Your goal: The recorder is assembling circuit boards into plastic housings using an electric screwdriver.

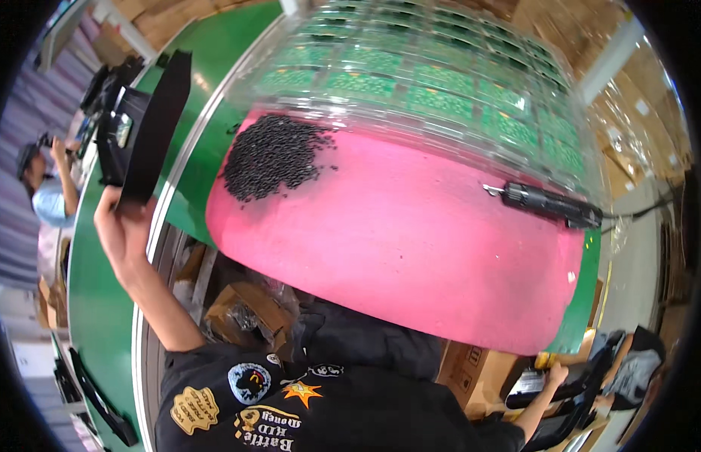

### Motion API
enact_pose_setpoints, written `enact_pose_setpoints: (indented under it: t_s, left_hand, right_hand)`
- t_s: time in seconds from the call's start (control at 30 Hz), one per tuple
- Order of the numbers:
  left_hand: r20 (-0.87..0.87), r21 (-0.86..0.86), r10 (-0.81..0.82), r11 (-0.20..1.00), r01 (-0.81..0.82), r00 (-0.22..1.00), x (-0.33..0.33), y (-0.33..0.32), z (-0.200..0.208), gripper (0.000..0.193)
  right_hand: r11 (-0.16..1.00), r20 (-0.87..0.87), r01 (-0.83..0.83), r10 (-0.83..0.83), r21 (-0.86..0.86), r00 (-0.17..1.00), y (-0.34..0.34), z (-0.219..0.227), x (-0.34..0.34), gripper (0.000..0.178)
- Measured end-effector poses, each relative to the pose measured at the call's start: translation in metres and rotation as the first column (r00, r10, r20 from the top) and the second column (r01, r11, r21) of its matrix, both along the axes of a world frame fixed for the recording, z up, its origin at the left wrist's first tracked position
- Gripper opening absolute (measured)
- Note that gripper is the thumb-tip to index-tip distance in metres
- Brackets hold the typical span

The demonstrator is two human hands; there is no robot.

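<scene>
On the left, my left hand (pixel 124 230) is closed on the lower end of a long flat black panel (pixel 158 124), held upright over the green conveyor. Behind that panel stands a black housing (pixel 118 154) with a small board showing in it. My right hand (pixel 558 374) is low at the right, fingers closed, beside dark black parts (pixel 525 383); what it grips is hard to make out. Between my arms lies a pink mat (pixel 396 233). A pile of small black screws (pixel 275 157) covers its far left corner, and a black electric screwdriver (pixel 550 205) rests at its right.
Stacked clear plastic trays (pixel 411 98) of green circuit boards stand beyond the mat. An open cardboard box (pixel 249 313) sits below the near edge. Another person (pixel 49 184) works at far left; one (pixel 641 365) is at right. More black parts (pixel 102 395) lie on the conveyor.
</scene>
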State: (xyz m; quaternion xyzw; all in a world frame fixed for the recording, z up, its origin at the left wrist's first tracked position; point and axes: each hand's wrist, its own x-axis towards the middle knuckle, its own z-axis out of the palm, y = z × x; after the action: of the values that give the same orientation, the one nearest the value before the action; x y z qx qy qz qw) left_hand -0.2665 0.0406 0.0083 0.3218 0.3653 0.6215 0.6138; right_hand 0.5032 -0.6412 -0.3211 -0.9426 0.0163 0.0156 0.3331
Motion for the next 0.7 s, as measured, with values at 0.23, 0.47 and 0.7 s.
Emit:
enact_pose_setpoints:
  t_s: [0.23, 0.47, 0.7]
  left_hand:
    - [0.015, -0.134, 0.075, 0.988, -0.073, 0.997, -0.085, 0.082, -0.045, 0.033]
    - [-0.408, 0.396, 0.610, 0.789, -0.471, 0.679, -0.053, 0.099, -0.043, 0.068]
    - [-0.741, 0.515, 0.162, 0.760, 0.397, 0.652, 0.159, 0.035, 0.014, 0.037]
  right_hand:
    - [0.941, 0.257, -0.096, 0.010, 0.324, 0.966, 0.030, 0.093, 0.008, 0.035]
    - [0.910, 0.551, -0.383, 0.405, -0.162, 0.729, 0.147, 0.214, -0.097, 0.024]
    - [0.590, 0.475, -0.586, 0.803, -0.555, 0.360, 0.186, 0.255, -0.163, 0.027]
